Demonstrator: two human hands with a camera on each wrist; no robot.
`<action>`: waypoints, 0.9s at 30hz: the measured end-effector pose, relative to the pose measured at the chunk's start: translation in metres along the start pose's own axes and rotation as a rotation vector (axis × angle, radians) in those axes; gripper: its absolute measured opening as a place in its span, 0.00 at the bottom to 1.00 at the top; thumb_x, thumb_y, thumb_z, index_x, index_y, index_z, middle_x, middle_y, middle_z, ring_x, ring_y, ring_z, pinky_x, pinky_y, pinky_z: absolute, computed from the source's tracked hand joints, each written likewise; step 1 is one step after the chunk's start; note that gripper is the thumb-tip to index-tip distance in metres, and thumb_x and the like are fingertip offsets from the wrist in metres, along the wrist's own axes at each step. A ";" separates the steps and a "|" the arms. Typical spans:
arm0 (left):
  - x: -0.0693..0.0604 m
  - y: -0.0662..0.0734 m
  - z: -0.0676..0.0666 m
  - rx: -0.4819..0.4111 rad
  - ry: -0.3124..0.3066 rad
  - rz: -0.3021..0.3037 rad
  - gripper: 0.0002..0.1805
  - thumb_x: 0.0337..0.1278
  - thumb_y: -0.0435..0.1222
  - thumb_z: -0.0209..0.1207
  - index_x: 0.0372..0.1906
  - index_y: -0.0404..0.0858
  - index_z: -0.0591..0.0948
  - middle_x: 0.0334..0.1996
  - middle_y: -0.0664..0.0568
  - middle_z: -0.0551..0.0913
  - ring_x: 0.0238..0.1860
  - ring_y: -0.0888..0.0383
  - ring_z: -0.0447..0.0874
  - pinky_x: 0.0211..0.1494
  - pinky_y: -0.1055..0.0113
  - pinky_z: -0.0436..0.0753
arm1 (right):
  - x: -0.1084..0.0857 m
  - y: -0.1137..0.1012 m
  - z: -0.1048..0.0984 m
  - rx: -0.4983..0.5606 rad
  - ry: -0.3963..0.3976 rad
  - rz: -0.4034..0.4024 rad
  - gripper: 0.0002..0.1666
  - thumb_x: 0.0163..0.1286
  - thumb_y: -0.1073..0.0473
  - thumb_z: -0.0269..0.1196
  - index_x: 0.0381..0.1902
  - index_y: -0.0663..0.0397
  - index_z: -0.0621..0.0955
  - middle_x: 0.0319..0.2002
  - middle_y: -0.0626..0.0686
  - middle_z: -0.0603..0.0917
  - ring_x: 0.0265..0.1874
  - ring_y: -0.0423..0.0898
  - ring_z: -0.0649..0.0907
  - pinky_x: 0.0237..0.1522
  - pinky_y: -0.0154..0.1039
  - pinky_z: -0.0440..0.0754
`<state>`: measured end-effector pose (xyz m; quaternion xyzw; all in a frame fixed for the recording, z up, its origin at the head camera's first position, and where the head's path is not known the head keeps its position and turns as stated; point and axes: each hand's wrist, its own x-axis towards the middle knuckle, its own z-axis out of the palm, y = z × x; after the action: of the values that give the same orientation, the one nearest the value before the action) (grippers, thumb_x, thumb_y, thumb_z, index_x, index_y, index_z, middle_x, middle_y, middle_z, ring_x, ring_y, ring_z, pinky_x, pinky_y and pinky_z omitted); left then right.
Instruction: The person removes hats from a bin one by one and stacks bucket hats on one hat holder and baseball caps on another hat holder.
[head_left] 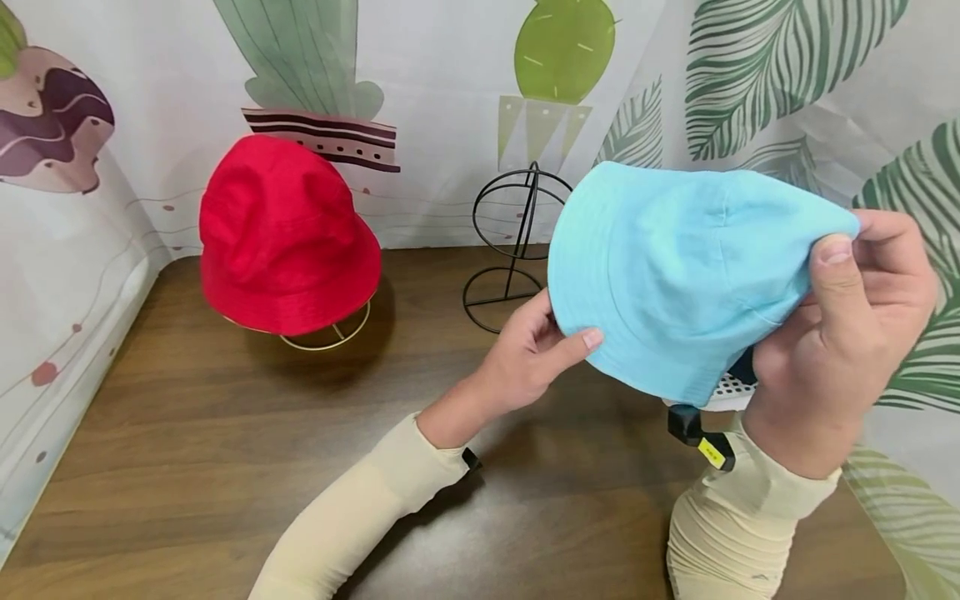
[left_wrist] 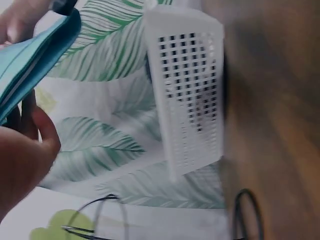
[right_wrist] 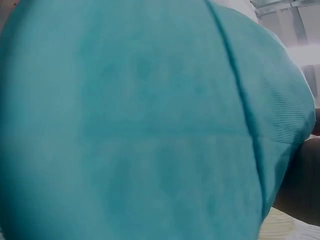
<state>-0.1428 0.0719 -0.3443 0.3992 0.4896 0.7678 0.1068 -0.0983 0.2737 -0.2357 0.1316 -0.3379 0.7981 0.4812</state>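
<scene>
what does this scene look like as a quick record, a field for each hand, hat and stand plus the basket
left hand: grips the brim of the blue hat
right hand: pinches its crown
blue hat: held up, tilted sideways
red hat: on the gold stand, brim down
gold stand: mostly hidden under the red hat
black stand: on the table, no hat on it
basket: white, holed

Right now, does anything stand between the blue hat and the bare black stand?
Nothing visible stands between the blue hat and the black stand, though the left grip, holding the hat, hides part of the stand in the head view.
</scene>
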 end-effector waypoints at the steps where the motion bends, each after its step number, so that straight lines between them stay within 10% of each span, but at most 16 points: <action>1: 0.000 0.003 0.001 0.022 0.014 0.016 0.20 0.72 0.22 0.55 0.65 0.23 0.71 0.56 0.31 0.81 0.56 0.53 0.86 0.62 0.54 0.86 | 0.000 0.001 0.001 0.001 0.009 -0.003 0.20 0.47 0.81 0.72 0.33 0.87 0.72 0.21 0.67 0.77 0.20 0.57 0.78 0.29 0.45 0.81; 18: -0.019 0.060 -0.007 0.340 0.217 0.229 0.17 0.63 0.21 0.66 0.57 0.26 0.83 0.52 0.40 0.84 0.51 0.47 0.88 0.47 0.52 0.91 | 0.000 0.032 -0.008 -0.131 -0.094 0.145 0.08 0.63 0.78 0.66 0.35 0.82 0.77 0.27 0.65 0.78 0.21 0.53 0.80 0.25 0.38 0.83; 27: -0.030 0.082 -0.018 0.449 0.286 0.232 0.12 0.62 0.23 0.69 0.49 0.30 0.89 0.45 0.48 0.87 0.41 0.51 0.86 0.37 0.62 0.89 | -0.017 0.031 0.004 -0.643 -0.216 0.073 0.10 0.66 0.77 0.61 0.42 0.65 0.83 0.37 0.56 0.80 0.37 0.49 0.79 0.40 0.37 0.74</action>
<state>-0.1172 0.0027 -0.2944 0.3538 0.6085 0.6958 -0.1431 -0.1172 0.2500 -0.2545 0.0447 -0.6259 0.6488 0.4305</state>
